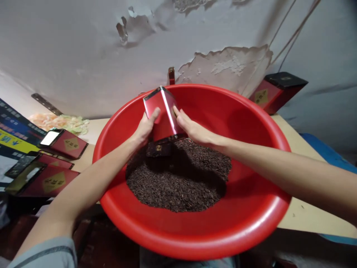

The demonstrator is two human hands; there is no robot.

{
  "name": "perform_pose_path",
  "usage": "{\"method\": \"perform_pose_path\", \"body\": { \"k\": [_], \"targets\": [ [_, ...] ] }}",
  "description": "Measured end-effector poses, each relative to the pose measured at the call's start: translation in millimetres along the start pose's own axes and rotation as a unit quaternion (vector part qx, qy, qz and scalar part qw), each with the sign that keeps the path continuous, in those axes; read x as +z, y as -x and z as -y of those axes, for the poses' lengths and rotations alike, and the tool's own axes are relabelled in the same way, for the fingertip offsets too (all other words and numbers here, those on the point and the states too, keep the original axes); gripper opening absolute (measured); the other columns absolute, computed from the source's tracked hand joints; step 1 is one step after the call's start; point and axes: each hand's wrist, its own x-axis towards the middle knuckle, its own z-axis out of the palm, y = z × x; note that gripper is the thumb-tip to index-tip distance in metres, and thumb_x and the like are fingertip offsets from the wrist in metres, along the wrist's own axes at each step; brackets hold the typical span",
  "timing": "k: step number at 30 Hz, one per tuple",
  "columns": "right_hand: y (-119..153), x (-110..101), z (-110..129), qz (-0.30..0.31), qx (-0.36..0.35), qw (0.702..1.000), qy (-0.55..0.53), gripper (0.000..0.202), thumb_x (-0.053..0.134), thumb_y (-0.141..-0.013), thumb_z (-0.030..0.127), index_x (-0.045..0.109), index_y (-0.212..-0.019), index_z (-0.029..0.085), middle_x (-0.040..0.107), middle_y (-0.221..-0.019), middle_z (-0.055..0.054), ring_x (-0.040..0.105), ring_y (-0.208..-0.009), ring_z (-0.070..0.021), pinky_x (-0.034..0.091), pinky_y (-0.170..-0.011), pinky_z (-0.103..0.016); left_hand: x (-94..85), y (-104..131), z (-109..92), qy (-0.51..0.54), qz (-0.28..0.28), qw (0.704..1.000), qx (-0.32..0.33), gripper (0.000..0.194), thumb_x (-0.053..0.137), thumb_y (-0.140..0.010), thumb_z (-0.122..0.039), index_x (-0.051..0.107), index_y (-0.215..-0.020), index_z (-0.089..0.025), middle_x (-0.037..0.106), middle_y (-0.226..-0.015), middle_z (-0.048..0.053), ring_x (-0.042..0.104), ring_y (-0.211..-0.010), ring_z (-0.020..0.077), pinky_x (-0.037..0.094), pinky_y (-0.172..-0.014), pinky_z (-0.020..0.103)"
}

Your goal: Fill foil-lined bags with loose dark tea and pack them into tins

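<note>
My left hand [147, 124] grips a red metal tea tin [164, 115] from its left side, the thumb lying across its face. Against the tin's right side presses my right hand [189, 126], fingers stretched along it. The tin is tilted above a large red plastic basin [195, 238]. A heap of dark loose tea leaves [178, 186] covers the basin's floor. Just below the tin, a small black lid with a gold label [158, 149] lies on the leaves. I cannot see inside the tin.
Several red tins [69, 144] lie on their sides at the left, beside a printed blue and yellow sheet [16, 130]. Another red tin with a black lid [275, 91] leans at the back right. Behind the basin is a peeling wall [83, 56]. The basin rests on a pale tabletop [309, 208].
</note>
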Motion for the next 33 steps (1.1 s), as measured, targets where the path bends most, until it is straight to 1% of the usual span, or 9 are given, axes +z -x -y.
{"method": "perform_pose_path", "body": {
  "k": [3,7,10,12,15,20,24,29,33],
  "targets": [
    [13,-9,28,-0.002,-0.133,0.972,0.193,0.109,0.083,-0.067,0.078,0.048,-0.162,0.038,0.019,-0.18,0.002,-0.002,-0.167,-0.0418,0.004,-0.133,-0.069,-7.1,-3,-18,-0.061,0.037,0.994,-0.084,0.098,0.011,-0.098,-0.084,0.024,-0.171,-0.019,0.066,-0.149,0.017,0.065,-0.133,0.0368,0.051,-0.117,0.055],
    [29,-17,50,-0.043,-0.213,0.94,0.262,0.073,0.078,-0.085,0.053,0.06,-0.153,0.036,0.046,-0.169,0.0,0.034,-0.161,-0.0351,0.023,-0.134,-0.059,-8.9,5,-39,-0.064,0.096,0.987,-0.11,0.102,-0.01,-0.097,-0.078,0.023,-0.172,-0.017,0.072,-0.142,0.016,0.066,-0.131,0.0394,0.054,-0.111,0.06],
    [27,-27,45,-0.182,-0.171,0.934,0.257,0.052,0.057,-0.098,0.033,0.064,-0.149,0.029,0.071,-0.142,-0.005,0.066,-0.134,-0.0302,0.049,-0.12,-0.054,0.9,18,-51,-0.091,0.139,0.981,-0.1,0.094,0.003,-0.099,-0.082,0.01,-0.174,-0.025,0.069,-0.147,0.013,0.058,-0.142,0.0421,0.051,-0.112,0.062],
    [17,-38,36,-0.253,-0.112,0.919,0.281,0.049,0.055,-0.096,0.025,0.069,-0.143,0.023,0.078,-0.126,-0.008,0.073,-0.119,-0.0304,0.056,-0.109,-0.052,11.6,27,-57,-0.119,0.169,0.974,-0.089,0.085,0.012,-0.103,-0.078,-0.005,-0.174,-0.034,0.059,-0.16,0.009,0.049,-0.151,0.0393,0.047,-0.116,0.061],
    [-5,-56,25,-0.261,-0.032,0.892,0.368,0.043,0.059,-0.088,0.015,0.077,-0.127,0.019,0.08,-0.116,-0.011,0.074,-0.114,-0.0344,0.057,-0.105,-0.05,26.9,39,-60,-0.147,0.245,0.957,-0.06,0.068,0.007,-0.11,-0.062,-0.02,-0.169,-0.041,0.033,-0.177,0.002,0.036,-0.161,0.0271,0.043,-0.122,0.055],
    [-44,-74,4,-0.188,0.022,0.875,0.446,0.043,0.06,-0.078,0.004,0.084,-0.11,0.018,0.082,-0.107,-0.01,0.076,-0.11,-0.0339,0.056,-0.106,-0.047,29.1,40,-37,-0.325,0.367,0.869,0.07,0.1,0.056,-0.103,-0.06,-0.007,-0.174,-0.028,0.004,-0.182,0.006,0.01,-0.168,0.0243,0.021,-0.136,0.044],
    [-59,-86,-23,-0.194,0.053,0.88,0.431,0.037,0.064,-0.082,0.008,0.084,-0.112,0.017,0.082,-0.11,-0.01,0.076,-0.108,-0.0297,0.056,-0.106,-0.044,17.1,24,-4,-0.539,0.331,0.773,-0.043,0.116,0.077,-0.091,-0.044,0.0,-0.174,-0.015,0.001,-0.178,0.023,0.006,-0.167,0.0395,0.02,-0.132,0.061],
    [-56,-111,-47,-0.25,0.099,0.869,0.416,0.031,0.074,-0.084,0.019,0.082,-0.114,0.012,0.08,-0.11,-0.016,0.075,-0.105,-0.0313,0.057,-0.104,-0.048,11.6,12,25,-0.579,0.344,0.731,-0.108,0.107,0.081,-0.088,-0.039,0.02,-0.173,-0.019,0.035,-0.172,0.026,0.044,-0.154,0.0412,0.041,-0.122,0.059],
    [-51,-116,-46,-0.218,-0.011,0.858,0.465,0.032,0.068,-0.083,0.016,0.081,-0.112,0.016,0.076,-0.127,-0.015,0.067,-0.125,-0.0327,0.048,-0.115,-0.051,16.2,13,29,-0.61,0.33,0.716,-0.082,0.1,0.085,-0.081,-0.039,0.037,-0.167,-0.024,0.05,-0.163,0.022,0.054,-0.144,0.0391,0.05,-0.115,0.051]
  ]
}}
